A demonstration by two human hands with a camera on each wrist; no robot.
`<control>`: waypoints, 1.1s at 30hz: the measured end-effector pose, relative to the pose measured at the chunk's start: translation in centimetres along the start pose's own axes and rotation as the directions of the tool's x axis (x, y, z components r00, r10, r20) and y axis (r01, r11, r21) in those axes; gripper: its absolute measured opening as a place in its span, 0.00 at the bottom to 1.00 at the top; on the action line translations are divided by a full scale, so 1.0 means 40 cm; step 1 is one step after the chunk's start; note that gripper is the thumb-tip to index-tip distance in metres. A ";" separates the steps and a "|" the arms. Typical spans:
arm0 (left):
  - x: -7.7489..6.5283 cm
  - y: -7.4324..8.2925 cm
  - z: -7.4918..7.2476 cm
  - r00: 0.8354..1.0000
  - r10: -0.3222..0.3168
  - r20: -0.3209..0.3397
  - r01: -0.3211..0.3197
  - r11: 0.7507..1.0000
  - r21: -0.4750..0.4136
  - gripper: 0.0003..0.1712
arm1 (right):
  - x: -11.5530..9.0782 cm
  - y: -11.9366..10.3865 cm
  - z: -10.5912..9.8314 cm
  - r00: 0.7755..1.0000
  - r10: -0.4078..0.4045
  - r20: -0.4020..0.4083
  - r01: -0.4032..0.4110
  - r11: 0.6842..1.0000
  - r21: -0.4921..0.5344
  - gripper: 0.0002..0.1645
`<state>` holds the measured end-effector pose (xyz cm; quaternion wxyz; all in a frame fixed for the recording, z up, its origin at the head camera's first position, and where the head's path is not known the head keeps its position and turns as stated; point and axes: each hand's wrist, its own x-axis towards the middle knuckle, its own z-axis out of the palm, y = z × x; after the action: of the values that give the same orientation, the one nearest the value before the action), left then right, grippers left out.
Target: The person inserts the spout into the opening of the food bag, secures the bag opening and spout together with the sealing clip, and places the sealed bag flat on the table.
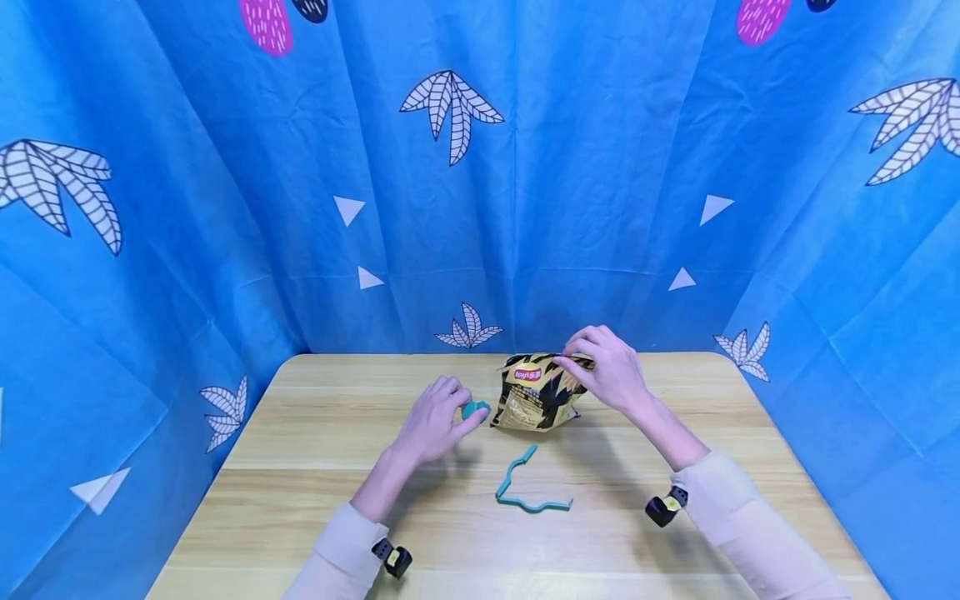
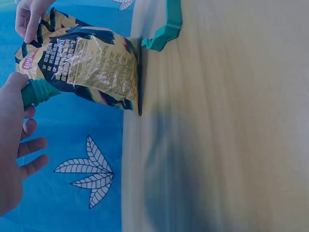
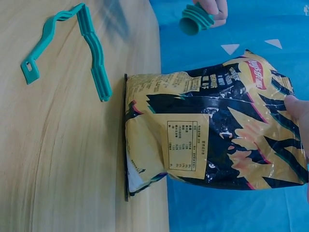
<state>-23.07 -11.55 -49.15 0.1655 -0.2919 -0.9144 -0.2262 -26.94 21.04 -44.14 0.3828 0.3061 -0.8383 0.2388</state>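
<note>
My left hand point(image 1: 435, 423) pinches a small teal threaded cap or spout point(image 3: 195, 19) between thumb and fingers, just left of a crisp packet. In the right wrist view, its round hollow end faces the packet. That packet point(image 1: 528, 402), black and gold with a red label, stands on the table on its bottom edge. At its upper right, my right hand point(image 1: 609, 368) grips the top edge with thumb and fingers. A teal hinged bag clip point(image 3: 86, 26) lies unfolded in a V in front of the packet, touched by neither hand.
Under everything is a pale wooden table point(image 1: 300, 483), its far edge close behind the packet. Blue patterned curtains point(image 1: 615, 167) hang at the back and both sides. Each sleeve carries a small black wrist camera point(image 1: 393, 557).
</note>
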 end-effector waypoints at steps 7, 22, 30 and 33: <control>0.019 -0.009 -0.018 1.000 0.001 0.008 -0.002 1.000 0.017 0.19 | -0.001 -0.006 0.004 1.000 -0.018 -0.011 0.018 1.000 0.008 0.11; 0.083 -0.019 -0.064 0.999 0.046 0.000 -0.046 0.998 0.050 0.20 | 0.003 -0.004 -0.001 0.999 -0.046 -0.027 0.046 0.999 0.005 0.11; 0.116 0.003 -0.084 0.995 0.098 0.000 -0.097 0.990 0.100 0.20 | 0.001 -0.008 -0.001 0.999 -0.042 -0.030 0.042 0.999 0.011 0.10; 0.125 0.009 -0.088 0.993 0.118 -0.005 -0.117 0.987 0.109 0.20 | -0.002 -0.011 -0.001 0.998 -0.046 -0.033 0.046 0.999 0.011 0.10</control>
<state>-26.10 -10.79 -43.89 0.1993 -0.3347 -0.9056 -0.1679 -26.60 20.77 -44.11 0.3999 0.3236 -0.8233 0.2399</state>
